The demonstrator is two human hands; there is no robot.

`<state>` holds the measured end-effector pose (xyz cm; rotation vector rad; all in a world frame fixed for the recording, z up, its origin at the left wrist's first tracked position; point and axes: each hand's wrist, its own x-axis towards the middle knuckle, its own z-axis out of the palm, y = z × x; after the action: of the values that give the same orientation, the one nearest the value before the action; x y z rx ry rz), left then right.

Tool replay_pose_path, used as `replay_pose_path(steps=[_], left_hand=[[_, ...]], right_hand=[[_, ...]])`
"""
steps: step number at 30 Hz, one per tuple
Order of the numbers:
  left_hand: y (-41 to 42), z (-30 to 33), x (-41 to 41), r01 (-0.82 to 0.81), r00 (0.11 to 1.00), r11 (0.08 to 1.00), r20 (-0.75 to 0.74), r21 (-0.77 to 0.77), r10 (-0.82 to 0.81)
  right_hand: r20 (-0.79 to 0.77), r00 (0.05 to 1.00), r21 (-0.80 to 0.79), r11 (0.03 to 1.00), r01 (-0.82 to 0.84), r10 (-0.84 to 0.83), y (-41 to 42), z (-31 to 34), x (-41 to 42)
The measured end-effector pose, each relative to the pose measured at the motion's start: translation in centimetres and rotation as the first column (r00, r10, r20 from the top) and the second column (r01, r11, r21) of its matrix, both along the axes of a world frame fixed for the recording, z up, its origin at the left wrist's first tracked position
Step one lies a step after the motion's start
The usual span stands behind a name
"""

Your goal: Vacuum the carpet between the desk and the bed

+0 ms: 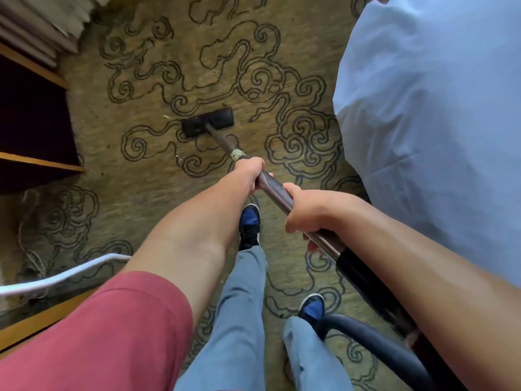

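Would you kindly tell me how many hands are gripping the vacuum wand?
2: the left hand farther down the vacuum wand, the right hand nearer the hose.

Carpet (158, 193) fills frame centre. Bed (437, 122) along right edge; what looks like the desk (31, 122) at left. Vacuum head (207, 121) on carpet, upper centre. Wand (275, 190) runs lower right; left hand (249, 172) ahead of right hand (313, 211). Hose (377, 342) at bottom right.

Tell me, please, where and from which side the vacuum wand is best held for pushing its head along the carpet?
Hold the vacuum wand on its bare straight mid-section, from above, as the left hand and right hand do: it slopes down to the floor head.
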<state>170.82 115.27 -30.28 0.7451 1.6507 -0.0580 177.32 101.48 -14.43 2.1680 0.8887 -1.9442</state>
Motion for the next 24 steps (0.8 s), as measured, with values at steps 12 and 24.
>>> replay_pose_path(steps=[12, 24], left_hand=[[6.5, 2.7, 3.0, 0.056, 0.996, 0.993, -0.06, -0.101, -0.062], [8.8, 10.1, 1.8, 0.026, 0.998, 0.998, 0.049, 0.062, -0.029]], right_hand=[[0.086, 0.996, 0.042, 0.999, -0.018, 0.014, 6.5, 3.6, 3.1], [0.19, 0.98, 0.172, 0.98, -0.098, 0.064, 6.5, 9.3, 0.7]])
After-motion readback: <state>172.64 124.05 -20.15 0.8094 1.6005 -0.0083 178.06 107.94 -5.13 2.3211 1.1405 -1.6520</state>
